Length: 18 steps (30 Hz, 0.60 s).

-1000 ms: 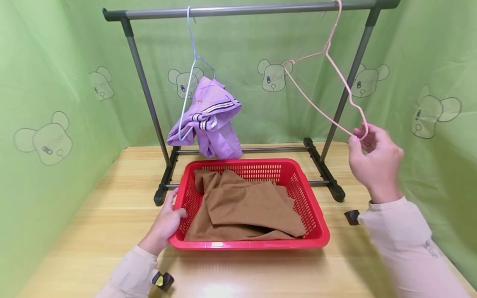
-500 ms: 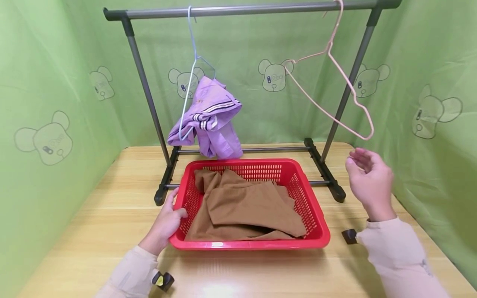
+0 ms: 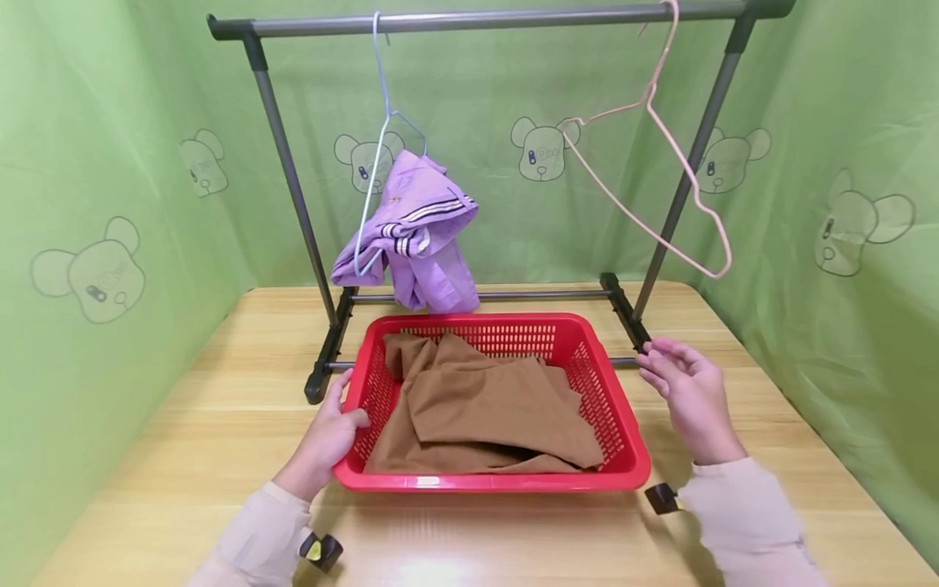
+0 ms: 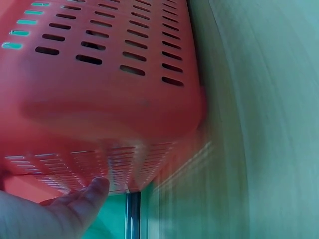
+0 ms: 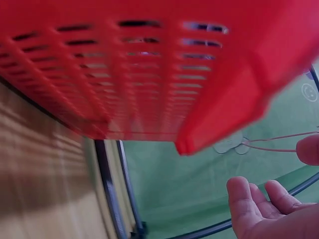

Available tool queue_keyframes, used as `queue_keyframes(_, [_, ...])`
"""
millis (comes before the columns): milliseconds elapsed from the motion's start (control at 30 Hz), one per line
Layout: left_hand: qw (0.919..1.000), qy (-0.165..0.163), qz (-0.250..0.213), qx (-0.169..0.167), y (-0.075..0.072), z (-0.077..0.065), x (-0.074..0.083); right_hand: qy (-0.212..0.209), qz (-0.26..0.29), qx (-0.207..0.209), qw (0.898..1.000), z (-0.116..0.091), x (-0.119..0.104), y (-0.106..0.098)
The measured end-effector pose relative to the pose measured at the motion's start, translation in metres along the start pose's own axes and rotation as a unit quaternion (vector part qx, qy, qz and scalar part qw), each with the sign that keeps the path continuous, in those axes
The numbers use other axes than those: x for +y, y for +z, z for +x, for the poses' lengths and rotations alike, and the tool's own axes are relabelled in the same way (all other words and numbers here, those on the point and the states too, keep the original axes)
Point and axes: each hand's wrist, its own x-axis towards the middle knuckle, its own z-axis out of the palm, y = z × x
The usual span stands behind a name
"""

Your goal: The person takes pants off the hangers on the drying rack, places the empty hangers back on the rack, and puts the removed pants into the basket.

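My left hand grips the left rim of a red plastic basket, thumb over the edge. In the left wrist view that hand lies along the basket's slotted side. Folded brown cloth fills the basket. My right hand is off the basket's right side, fingers loosely bent and holding nothing. The right wrist view shows its fingers below and beside the rim. A pink wire hanger, bare, hangs above the right hand.
A grey metal rack stands behind the basket on the wooden table. On its left hangs a light blue hanger with a bunched purple garment. Green fabric encloses the table at the back and sides.
My right hand has let go of the pink hanger's lower corner and moved down and left towards the basket. The freed hanger swung slightly. The left hand has kept its grip.
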Motion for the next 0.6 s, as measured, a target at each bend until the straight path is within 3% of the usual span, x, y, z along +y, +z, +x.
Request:
queue_keyframes(133, [0.9999, -0.006, 0.007, 0.004, -0.001, 0.0, 0.002, 0.023, 0.005, -0.003, 1.0, -0.002, 0.012, 0.002])
queue_keyframes(333, [1.0, -0.004, -0.002, -0.008, -0.009, 0.003, 0.009, 0.049, -0.047, 0.005, 0.998, -0.004, 0.026, 0.004])
queue_keyframes(600, [0.9998, 0.013, 0.007, -0.01, -0.02, 0.013, 0.045, 0.049, -0.039, -0.022, 0.998, -0.003, 0.033, 0.008])
